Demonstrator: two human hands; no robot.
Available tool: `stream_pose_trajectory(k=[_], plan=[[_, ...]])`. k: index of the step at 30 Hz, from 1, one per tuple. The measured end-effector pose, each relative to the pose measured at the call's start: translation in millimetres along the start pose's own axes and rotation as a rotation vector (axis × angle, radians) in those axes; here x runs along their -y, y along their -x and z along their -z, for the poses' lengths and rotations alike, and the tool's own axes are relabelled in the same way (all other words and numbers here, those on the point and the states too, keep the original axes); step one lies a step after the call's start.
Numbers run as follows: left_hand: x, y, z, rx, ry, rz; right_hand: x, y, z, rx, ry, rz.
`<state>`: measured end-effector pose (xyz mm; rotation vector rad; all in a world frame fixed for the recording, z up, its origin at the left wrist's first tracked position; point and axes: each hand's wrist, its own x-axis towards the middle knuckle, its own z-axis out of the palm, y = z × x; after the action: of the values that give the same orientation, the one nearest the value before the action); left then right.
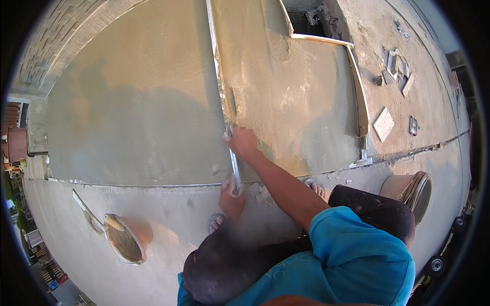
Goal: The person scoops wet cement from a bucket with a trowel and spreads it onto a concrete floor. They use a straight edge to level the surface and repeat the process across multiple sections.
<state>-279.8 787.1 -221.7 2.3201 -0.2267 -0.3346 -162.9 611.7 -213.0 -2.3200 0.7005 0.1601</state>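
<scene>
A long, thin silver metal strip (235, 166) runs away from me across the wet grey cement. My left hand (232, 200) is closed around its near end, just outside the front edge of the cement. Farther along, my right hand (242, 142) grips the same strip from the right side, its fingers curled over it. Smooth wet cement (132, 127) spreads to the left of the strip, and more cement (306, 97) lies on its right.
A bucket with a tool across its rim (137, 237) stands at the left; another bucket (403, 191) lies tipped at the right. Thin boards (361, 97) edge the cement beside a square pit (309, 23). A tile (383, 124) and rubble are beyond.
</scene>
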Motion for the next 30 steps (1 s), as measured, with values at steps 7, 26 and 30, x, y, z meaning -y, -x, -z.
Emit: stream_pose_trajectory(k=[7,26,30], plan=[[-3.2,-7.9,10.9,0.066,-0.11,0.006,6.6,-4.7,-13.6,-0.034,0.023,0.019],[-6.9,-1.7,-4.5,0.133,-0.016,-0.084,-12.4,9.9,0.8,-0.044,0.0,-0.055],[-0.1,-0.8,-11.7,0.065,-0.011,-0.159,-16.9,10.6,5.6,-0.076,-0.019,0.007]])
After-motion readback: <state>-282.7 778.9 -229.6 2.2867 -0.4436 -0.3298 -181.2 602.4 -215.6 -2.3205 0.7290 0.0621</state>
